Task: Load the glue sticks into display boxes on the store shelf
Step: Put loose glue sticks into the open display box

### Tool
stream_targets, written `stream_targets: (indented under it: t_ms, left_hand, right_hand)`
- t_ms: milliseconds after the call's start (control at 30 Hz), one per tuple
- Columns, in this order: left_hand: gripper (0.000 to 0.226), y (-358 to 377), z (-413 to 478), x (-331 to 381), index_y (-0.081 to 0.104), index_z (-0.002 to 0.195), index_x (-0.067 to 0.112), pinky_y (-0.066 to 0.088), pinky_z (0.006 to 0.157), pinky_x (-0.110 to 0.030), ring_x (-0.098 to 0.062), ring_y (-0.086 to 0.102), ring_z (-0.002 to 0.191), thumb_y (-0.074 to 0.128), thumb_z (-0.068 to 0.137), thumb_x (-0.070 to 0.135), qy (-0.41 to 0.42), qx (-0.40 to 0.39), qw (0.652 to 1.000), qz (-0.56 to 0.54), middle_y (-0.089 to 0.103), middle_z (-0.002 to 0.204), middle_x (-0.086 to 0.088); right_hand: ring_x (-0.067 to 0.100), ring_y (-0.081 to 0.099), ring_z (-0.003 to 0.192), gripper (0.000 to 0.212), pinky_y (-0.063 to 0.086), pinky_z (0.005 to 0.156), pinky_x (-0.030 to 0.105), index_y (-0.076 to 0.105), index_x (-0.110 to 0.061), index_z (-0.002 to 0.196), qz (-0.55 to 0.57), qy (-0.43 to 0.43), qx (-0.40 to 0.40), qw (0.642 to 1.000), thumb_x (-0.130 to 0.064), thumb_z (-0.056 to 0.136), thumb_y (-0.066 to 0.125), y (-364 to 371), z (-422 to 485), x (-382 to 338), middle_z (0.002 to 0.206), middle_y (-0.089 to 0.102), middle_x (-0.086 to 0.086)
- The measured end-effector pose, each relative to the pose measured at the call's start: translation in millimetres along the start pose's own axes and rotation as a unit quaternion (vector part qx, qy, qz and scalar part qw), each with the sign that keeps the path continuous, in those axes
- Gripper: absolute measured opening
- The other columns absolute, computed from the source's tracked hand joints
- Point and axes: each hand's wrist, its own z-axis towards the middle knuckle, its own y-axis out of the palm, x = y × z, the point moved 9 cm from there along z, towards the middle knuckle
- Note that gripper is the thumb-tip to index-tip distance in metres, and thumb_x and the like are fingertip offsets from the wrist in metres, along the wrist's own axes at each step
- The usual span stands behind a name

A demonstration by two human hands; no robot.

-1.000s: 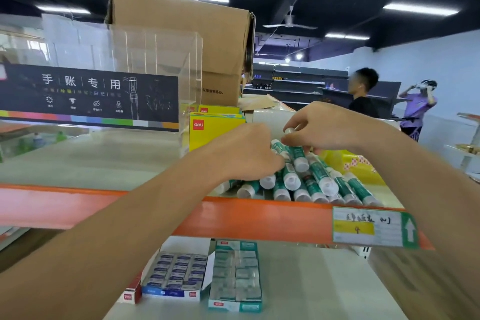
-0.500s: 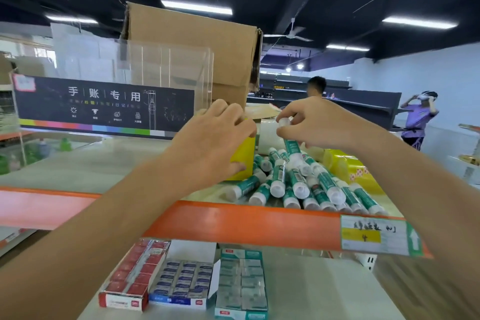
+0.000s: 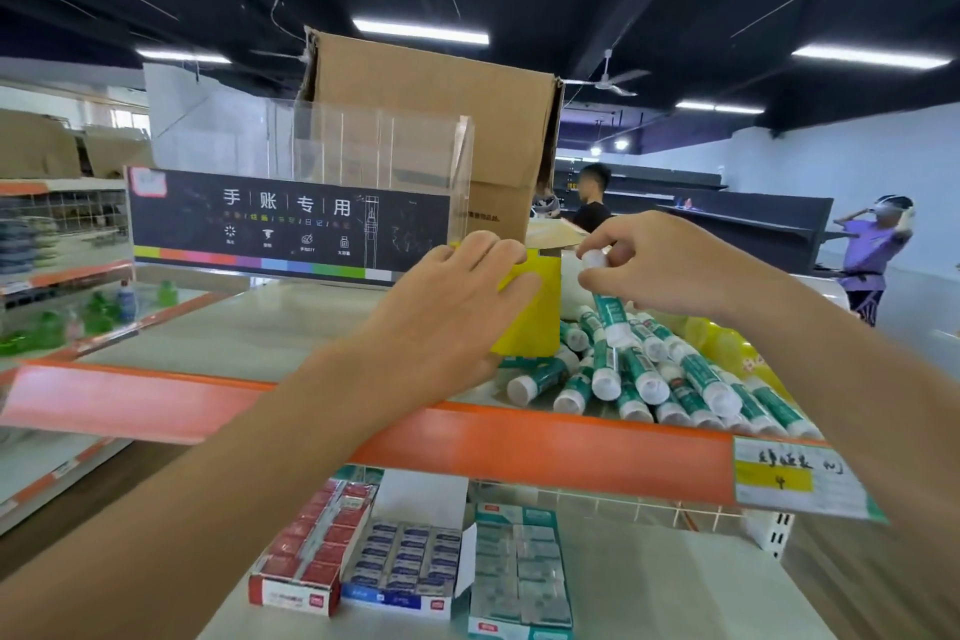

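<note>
The sign read "手账专用". The left hand gripped the yellow display box on the shelf. The right hand pinched a green-and-white glue stick by its upper white end, nearly upright, above the pile of glue sticks, whose white ends faced the shelf's front.

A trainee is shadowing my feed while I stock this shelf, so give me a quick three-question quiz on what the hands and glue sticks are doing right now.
1. True or false: the left hand grips the yellow display box.
2. What does the right hand pinch? A) a glue stick by its white-capped end B) an eraser pack C) a price label
3. Fill in: the loose pile of glue sticks lies on the shelf to the box's ___.
Key: 1 true; 2 A; 3 right.
</note>
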Motion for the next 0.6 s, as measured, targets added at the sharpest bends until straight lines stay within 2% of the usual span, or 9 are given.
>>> stream_targets:
  t_ms: [100,200,300,367,467,600]
  left_hand:
    - [0.040,-10,-3,-3,0.063,0.096,0.008,0.048,0.063,-0.041,-0.030,0.055,0.093,0.064,0.066,0.034,0.022,0.033,0.999,-0.004,0.059,0.103,-0.010]
    - [0.025,-21,-3,-4,0.064,0.084,0.010,0.045,0.059,-0.039,-0.028,0.055,0.082,0.052,0.078,0.031,0.038,0.084,0.996,0.003,0.060,0.090,-0.008]
    - [0.014,-38,0,-9,0.061,0.077,0.010,0.043,0.055,-0.038,-0.027,0.050,0.072,0.056,0.085,0.020,0.040,0.156,0.987,0.009,0.056,0.080,-0.009]
    - [0.007,-50,6,-16,0.059,0.075,0.008,0.043,0.053,-0.038,-0.027,0.048,0.066,0.063,0.081,0.009,0.024,0.193,0.981,0.012,0.054,0.075,-0.010]
    - [0.017,-59,18,-23,0.057,0.074,0.007,0.041,0.049,-0.034,-0.025,0.046,0.063,0.069,0.070,-0.004,0.001,0.208,0.978,0.014,0.052,0.072,-0.009]
    - [0.021,-54,30,-34,0.060,0.077,0.006,0.037,0.051,-0.031,-0.024,0.046,0.068,0.069,0.066,-0.009,-0.015,0.190,0.981,0.035,0.053,0.076,-0.008]
  right_hand:
    - [0.003,0.056,0.061,0.025,0.044,0.061,0.025,0.065,-0.024,0.109,-0.001,-0.006,0.006,1.000,-0.032,0.085,0.063,-4,-3,-3,0.069,0.052,-0.014]
    - [0.000,0.051,0.062,0.025,0.036,0.056,0.022,0.065,-0.024,0.110,-0.003,-0.019,0.026,0.999,-0.031,0.086,0.063,-10,-6,-7,0.070,0.050,-0.015]
    - [-0.001,0.051,0.069,0.027,0.035,0.057,0.019,0.064,-0.028,0.112,-0.005,-0.025,0.046,0.999,-0.033,0.085,0.064,-16,-9,-11,0.079,0.054,-0.017]
    - [0.000,0.054,0.074,0.027,0.036,0.059,0.019,0.062,-0.030,0.112,-0.002,-0.022,0.049,0.999,-0.034,0.085,0.064,-18,-10,-12,0.085,0.056,-0.016]
    - [0.002,0.057,0.073,0.022,0.038,0.058,0.019,0.060,-0.032,0.108,0.008,-0.021,0.048,0.999,-0.032,0.086,0.064,-20,-14,-15,0.089,0.059,-0.015]
    - [-0.002,0.054,0.075,0.027,0.039,0.062,0.016,0.061,-0.032,0.113,0.010,-0.033,0.070,0.997,-0.032,0.086,0.065,-21,-18,-21,0.087,0.055,-0.019]
